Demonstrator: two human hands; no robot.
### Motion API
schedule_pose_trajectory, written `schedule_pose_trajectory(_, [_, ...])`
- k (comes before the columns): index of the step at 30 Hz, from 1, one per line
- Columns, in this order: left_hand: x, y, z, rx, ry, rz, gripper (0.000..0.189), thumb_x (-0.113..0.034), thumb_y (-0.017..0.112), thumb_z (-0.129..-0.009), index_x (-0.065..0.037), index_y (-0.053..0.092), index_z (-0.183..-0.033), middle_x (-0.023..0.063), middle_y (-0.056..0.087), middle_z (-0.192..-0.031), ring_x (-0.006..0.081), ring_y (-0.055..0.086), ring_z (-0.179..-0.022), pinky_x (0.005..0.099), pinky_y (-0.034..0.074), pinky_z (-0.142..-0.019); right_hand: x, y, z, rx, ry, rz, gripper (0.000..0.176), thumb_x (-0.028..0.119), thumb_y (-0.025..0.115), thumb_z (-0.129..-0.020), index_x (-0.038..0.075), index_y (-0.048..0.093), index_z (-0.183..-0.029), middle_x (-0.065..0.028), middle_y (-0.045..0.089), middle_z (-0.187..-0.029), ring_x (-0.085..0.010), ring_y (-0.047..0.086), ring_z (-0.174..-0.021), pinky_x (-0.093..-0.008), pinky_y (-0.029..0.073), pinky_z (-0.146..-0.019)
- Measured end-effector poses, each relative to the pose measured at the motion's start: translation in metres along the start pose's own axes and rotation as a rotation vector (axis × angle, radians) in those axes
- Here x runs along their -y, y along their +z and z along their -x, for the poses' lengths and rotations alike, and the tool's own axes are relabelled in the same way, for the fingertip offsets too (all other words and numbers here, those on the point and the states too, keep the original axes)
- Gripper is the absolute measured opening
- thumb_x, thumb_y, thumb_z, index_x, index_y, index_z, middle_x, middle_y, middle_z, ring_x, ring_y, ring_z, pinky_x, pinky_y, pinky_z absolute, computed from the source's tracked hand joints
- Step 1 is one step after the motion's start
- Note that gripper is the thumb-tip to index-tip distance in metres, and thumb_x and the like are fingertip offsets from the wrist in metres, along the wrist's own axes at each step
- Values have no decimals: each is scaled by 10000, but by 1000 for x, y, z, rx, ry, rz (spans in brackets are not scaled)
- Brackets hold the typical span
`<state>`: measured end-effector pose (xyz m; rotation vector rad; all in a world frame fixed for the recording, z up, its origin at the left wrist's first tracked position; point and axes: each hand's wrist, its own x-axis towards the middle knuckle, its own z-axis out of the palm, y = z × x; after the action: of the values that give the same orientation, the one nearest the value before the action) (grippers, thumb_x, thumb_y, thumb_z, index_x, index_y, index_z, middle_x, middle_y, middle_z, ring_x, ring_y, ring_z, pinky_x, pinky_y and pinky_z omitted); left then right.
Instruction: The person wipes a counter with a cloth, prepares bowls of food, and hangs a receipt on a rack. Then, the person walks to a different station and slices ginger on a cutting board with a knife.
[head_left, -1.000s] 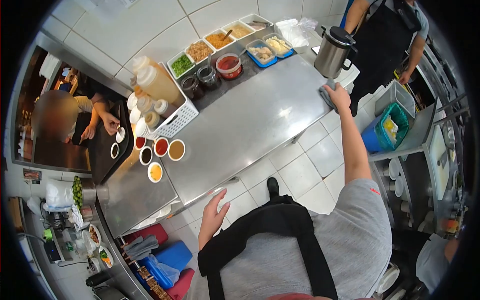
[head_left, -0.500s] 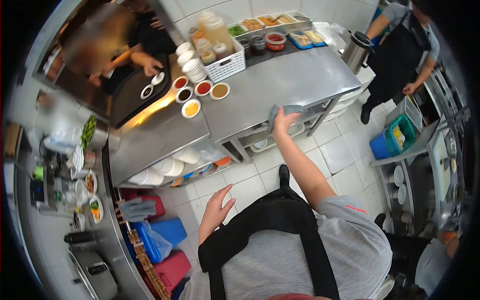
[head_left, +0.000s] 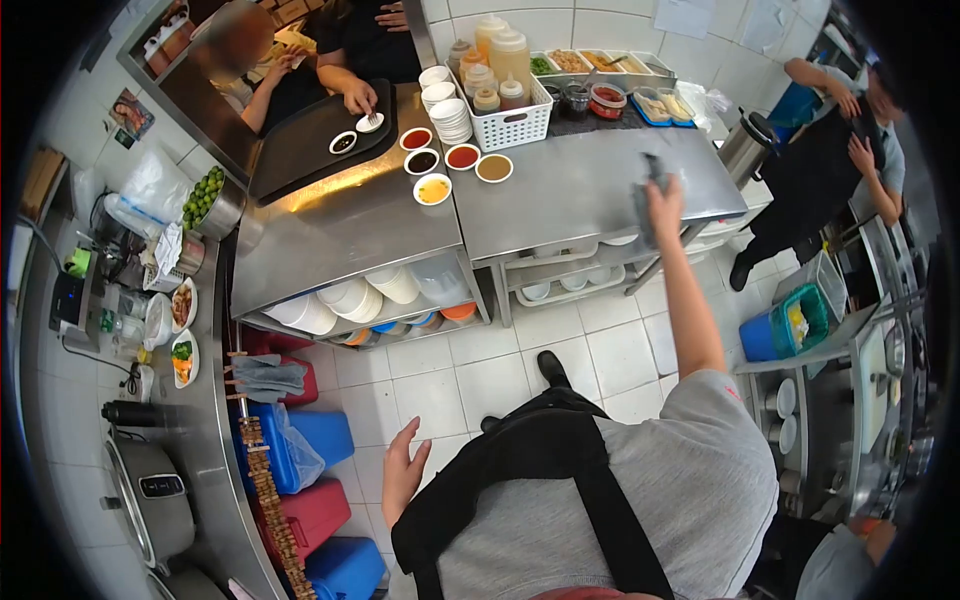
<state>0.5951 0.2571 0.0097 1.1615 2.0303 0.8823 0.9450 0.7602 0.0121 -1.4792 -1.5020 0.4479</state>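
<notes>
My right hand (head_left: 666, 205) grips a grey cloth (head_left: 641, 214) over the right part of the steel counter (head_left: 590, 185), close to its front edge. The cloth is blurred, so firm contact with the steel is hard to judge. Low in front of my body, my left hand (head_left: 403, 462) is open and holds nothing, fingers apart. Left of the cloth, a tan sauce cup (head_left: 494, 168) and a red sauce cup (head_left: 462, 157) stand on the counter. A white basket (head_left: 512, 125) of squeeze bottles is behind them.
Across the pass, a person's hand (head_left: 360, 98) touches a small white dish on a black tray (head_left: 290, 165). Another person (head_left: 815, 180) stands right, beyond a steel urn (head_left: 750, 145). Blue bins (head_left: 318, 445) sit low at left; a blue bin (head_left: 770, 338) stands right.
My right hand has moved right along the counter with the cloth. My left hand stays open. The person at right now has both hands raised to the apron. The view has shifted.
</notes>
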Motion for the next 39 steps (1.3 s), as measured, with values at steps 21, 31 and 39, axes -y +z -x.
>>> schedule_pose_trajectory(21, [-110,90,-84,13,74,-51,461,-291,564,-903,-54,484,-1290,209,579,-1167,374,543,-1074,412,435,-924,-55,79,-71,629,-630,528,512,238,548,-893,22,436,-1344,-183,365,-1434,-392,328,-1318,-454,313,-1061])
schedule_pose_trajectory(31, [-83,81,-11,-192,-76,21,464,-298,562,-904,-48,486,-1288,205,572,-1188,367,544,-1081,413,434,-926,86,100,141,907,-1166,176,533,-10,571,-704,61,547,-1232,-159,482,-1343,-358,442,-1250,-446,405,-984])
schedule_pose_trajectory(39, [-27,28,95,-550,-147,-56,435,-220,619,-855,-44,523,-1241,189,569,-1208,356,529,-1121,405,425,-946,154,191,394,1624,-812,-341,300,122,649,-698,38,553,-969,-172,555,-976,-341,538,-951,-405,452,-816])
